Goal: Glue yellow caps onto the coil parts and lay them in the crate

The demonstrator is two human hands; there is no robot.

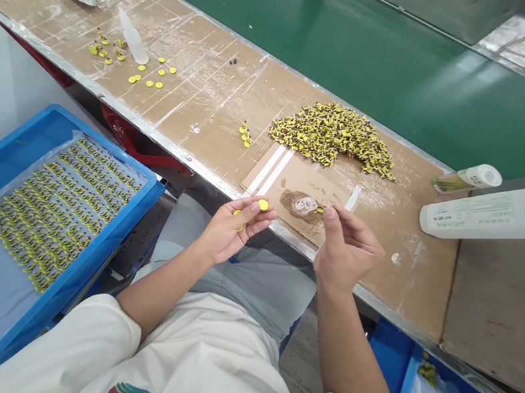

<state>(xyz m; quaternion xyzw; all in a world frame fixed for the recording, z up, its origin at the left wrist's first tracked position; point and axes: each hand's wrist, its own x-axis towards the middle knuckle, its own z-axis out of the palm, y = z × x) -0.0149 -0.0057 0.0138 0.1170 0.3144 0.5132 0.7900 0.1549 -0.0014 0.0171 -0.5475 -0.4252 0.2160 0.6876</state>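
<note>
My left hand [234, 229] pinches a small round yellow disc [263, 205] between thumb and fingertips. Another yellow disc [238, 213] is tucked in the same hand. To its right, my right hand [347, 249] is closed in a pinch on a small yellow-and-dark piece [320, 210]. That piece is held close to a whitish, glue-like blob [305, 205] in a wet brown stain. Under the blob lies a cardboard sheet [296, 179] with white tape strips. Beyond it spreads a large heap of small yellow-and-dark pieces [335, 131].
A white bottle [498, 214] lies beside a small cylindrical container [469, 179] on the right. Loose yellow discs [149, 83] and a nozzle bottle [132, 38] are at left. A blue tray [143, 183] holds rows of finished-looking pieces; a blue bin [407, 384] holds more discs.
</note>
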